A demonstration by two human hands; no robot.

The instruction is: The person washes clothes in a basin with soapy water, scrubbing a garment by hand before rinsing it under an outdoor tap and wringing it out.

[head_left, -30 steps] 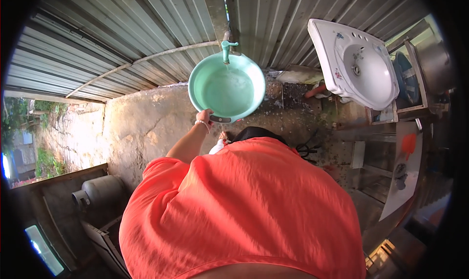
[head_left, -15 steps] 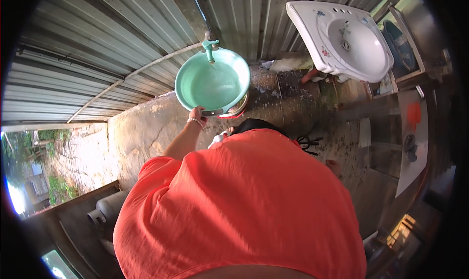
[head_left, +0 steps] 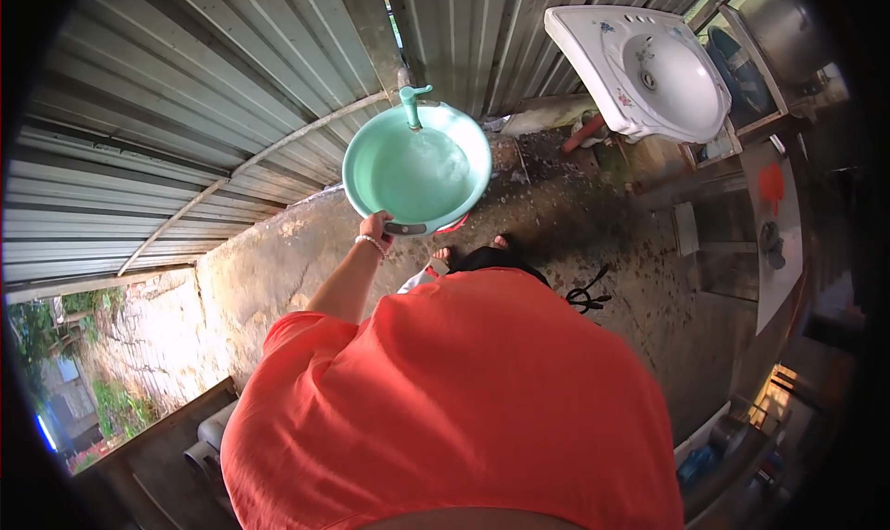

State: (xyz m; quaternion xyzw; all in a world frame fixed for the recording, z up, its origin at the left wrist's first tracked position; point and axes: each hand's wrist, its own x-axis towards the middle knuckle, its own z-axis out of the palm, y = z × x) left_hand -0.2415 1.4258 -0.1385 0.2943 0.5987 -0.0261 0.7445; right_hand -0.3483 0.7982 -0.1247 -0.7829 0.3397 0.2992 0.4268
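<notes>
My left hand [head_left: 376, 225], with a beaded bracelet at the wrist, is closed on the near left rim of a mint-green plastic basin [head_left: 357, 191]. Beside its fingers is the basin's grey slotted handle. A mint-green tap [head_left: 411, 106] stands over the far side of the basin. Water [head_left: 422, 170] runs from it into the basin, and its surface is stirred and foamy under the spout. Something with a red edge [head_left: 454, 224] shows below the basin, mostly hidden. My right hand is out of sight.
A white washbasin with flower decoration [head_left: 607, 66] stands at the far right, with a reddish pipe [head_left: 582, 133] below. Black cords [head_left: 589, 293] lie on the concrete floor right of my feet. Corrugated metal walls [head_left: 185, 94] close off the far and left sides.
The basin, tap and my left hand now appear slightly lower and further right as the view shifts. The water looks more churned. My right hand, partly visible before, has gone from view.
</notes>
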